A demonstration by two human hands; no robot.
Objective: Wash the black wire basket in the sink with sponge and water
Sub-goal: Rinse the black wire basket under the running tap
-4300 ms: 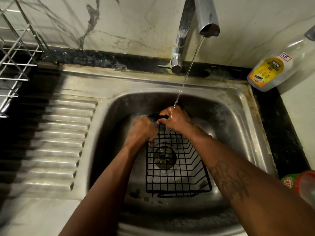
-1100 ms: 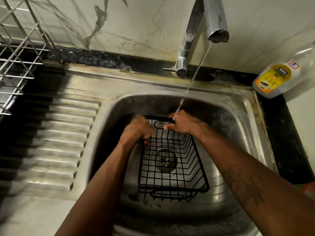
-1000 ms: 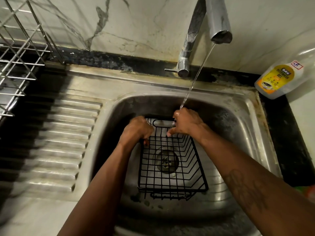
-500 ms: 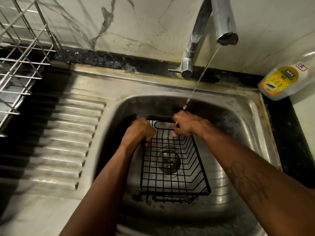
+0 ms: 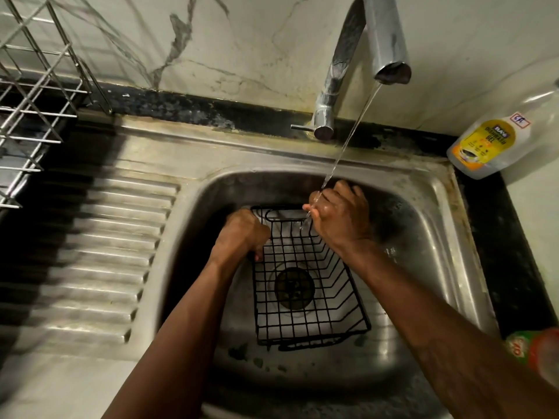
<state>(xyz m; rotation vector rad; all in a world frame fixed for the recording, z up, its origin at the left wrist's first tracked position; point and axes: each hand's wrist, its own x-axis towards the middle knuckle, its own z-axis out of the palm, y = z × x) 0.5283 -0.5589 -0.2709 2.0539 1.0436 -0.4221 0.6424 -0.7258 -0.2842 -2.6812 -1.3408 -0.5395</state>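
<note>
The black wire basket (image 5: 305,300) sits open side up in the steel sink (image 5: 435,267), over the drain. My left hand (image 5: 242,234) grips its left rim near the far corner, fingers curled round the wire. My right hand (image 5: 340,214) is curled over the far right corner of the basket, under the thin stream of water (image 5: 348,140) that falls from the tap (image 5: 384,40). Water runs over its knuckles. No sponge shows in either hand.
A ribbed steel drainboard (image 5: 99,252) lies left of the bowl, with a wire dish rack (image 5: 33,95) at the far left. A dish-liquid bottle (image 5: 490,143) leans at the back right. A red and green container (image 5: 535,349) pokes in at the right edge.
My right hand has shifted to the far right corner of the basket. The left hand keeps its grip, and the water keeps running.
</note>
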